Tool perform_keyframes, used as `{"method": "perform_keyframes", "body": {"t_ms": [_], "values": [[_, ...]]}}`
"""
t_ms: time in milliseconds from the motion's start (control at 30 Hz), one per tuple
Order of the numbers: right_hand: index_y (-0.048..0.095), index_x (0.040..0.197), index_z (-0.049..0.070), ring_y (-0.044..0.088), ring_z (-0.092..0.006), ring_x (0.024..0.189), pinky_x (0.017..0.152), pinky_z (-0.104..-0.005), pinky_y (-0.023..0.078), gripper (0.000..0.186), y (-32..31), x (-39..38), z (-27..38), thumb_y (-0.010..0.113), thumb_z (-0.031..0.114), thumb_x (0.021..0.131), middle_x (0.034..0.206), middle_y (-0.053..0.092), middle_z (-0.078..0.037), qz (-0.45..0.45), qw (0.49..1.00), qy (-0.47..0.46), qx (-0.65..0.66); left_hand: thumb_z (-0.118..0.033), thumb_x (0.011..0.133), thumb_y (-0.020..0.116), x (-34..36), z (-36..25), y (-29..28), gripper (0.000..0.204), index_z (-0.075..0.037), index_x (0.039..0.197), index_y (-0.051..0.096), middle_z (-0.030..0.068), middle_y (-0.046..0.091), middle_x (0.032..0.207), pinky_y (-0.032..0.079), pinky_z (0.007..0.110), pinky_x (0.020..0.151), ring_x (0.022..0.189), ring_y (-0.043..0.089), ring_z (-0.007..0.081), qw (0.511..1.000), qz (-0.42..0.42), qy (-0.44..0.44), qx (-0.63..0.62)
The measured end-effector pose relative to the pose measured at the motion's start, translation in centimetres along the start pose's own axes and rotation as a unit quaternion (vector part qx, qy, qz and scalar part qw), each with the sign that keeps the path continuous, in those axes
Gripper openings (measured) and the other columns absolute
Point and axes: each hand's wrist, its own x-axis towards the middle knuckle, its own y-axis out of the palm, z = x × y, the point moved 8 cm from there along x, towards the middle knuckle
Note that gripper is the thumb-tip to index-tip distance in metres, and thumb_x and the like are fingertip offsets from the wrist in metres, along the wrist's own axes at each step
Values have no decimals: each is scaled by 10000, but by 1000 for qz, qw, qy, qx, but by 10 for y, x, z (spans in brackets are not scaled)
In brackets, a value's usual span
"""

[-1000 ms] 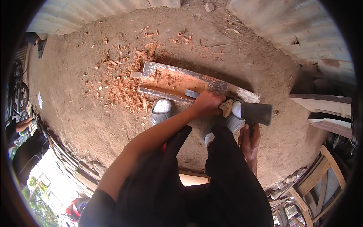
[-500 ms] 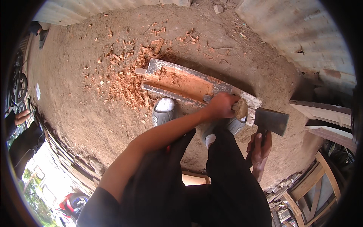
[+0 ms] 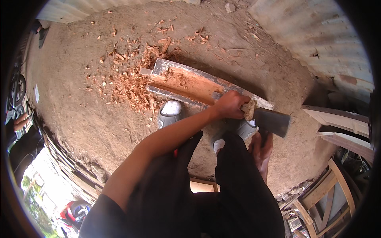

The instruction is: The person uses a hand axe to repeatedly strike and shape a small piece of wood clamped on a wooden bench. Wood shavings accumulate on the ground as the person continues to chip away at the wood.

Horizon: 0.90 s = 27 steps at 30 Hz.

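A long hollowed wooden beam with worn grey-white paint lies aslant on the dirt, its trough fresh orange wood. My left hand is closed round a chisel with a frayed wooden handle end. The chisel's blade points left into the trough, partly hidden by the hand. My right hand grips a hatchet, its handle mostly out of sight. The dark metal hatchet head is at the chisel's frayed end, seemingly touching it.
Wood chips litter the ground around the beam's left end. My shoes stand close to its near side. Corrugated metal sheets border the far side. Wooden frames and boards sit at the right. Another person's hand shows at far left.
The hatchet has swung left, from apart to up against the chisel's end. My right hand moved left and slightly up with it. My left hand keeps hold of the chisel.
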Motion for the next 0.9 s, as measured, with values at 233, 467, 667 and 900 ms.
{"method": "perform_keyframes", "body": {"t_ms": [233, 467, 667, 900], "values": [[516, 1206, -2, 498, -97, 513, 457, -268, 409, 309, -7, 7, 2, 569, 261, 1052, 704, 546, -33, -29, 1000, 8, 1, -160, 600, 748, -1, 0, 4, 224, -64, 759, 623, 157, 657, 688, 545, 484, 641, 688, 678, 388, 999, 31, 9, 38], [493, 1161, 29, 419, -77, 496, 431, -254, 331, 213, -5, 1, 3, 535, 215, 1065, 731, 495, -16, -70, 994, -18, 82, -172, 604, 759, -10, 4, 13, 245, -82, 792, 630, 146, 666, 704, 542, 491, 645, 688, 679, 380, 996, 52, 26, 60], [500, 1312, -42, 495, -95, 528, 468, -284, 396, 440, -12, 2, -7, 582, 302, 1049, 686, 556, -32, -14, 999, 24, 33, -161, 605, 762, -8, -1, 4, 235, -85, 784, 629, 144, 664, 699, 535, 489, 629, 687, 678, 382, 997, 30, 30, 63], [512, 1288, -31, 505, -98, 545, 470, -285, 407, 377, -8, 1, -2, 561, 264, 1058, 693, 554, -33, -16, 999, 29, 5, -164, 599, 765, -8, 8, 3, 232, -88, 779, 640, 147, 666, 693, 536, 486, 622, 687, 678, 384, 998, 47, -1, 50]]}}
